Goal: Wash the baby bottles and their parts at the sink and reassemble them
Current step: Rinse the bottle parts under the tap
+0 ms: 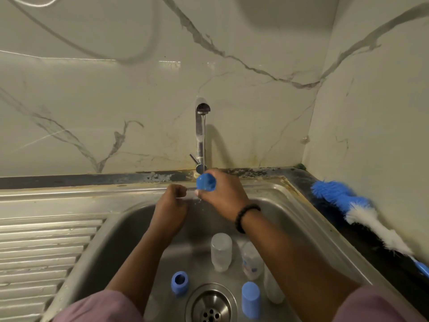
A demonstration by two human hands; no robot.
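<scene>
**sinkwatcher:** ok so what am I looking at, where are the hands?

**me:** Both arms reach forward over the sink [308, 219], toward its back edge. My right hand [222, 194] is up under the tap [200, 133], wrist bent, fingers curled round a blue bottle cap [206, 181] with its open mouth tipped toward me. Water is running down onto it. There's a black bead bracelet [245, 217] on that wrist.

**sinkwatcher:** and the left?

**me:** Left hand [173, 205] sits just beside the right, near the stream, fingers curled in like a fist. Whether it's pinching something small I can't tell, knuckles hide it.

**sinkwatcher:** rest of the bottle stuff?

**me:** Down in the basin near the front. Two clear bottles [221, 251] between my forearms, one partly behind my right arm. A blue ring collar [180, 284] left of the drain [210, 304], another blue cap [250, 299] right of it. Blue-and-white bottle brush [362, 210] lies on the counter along the sink's right edge.
</scene>
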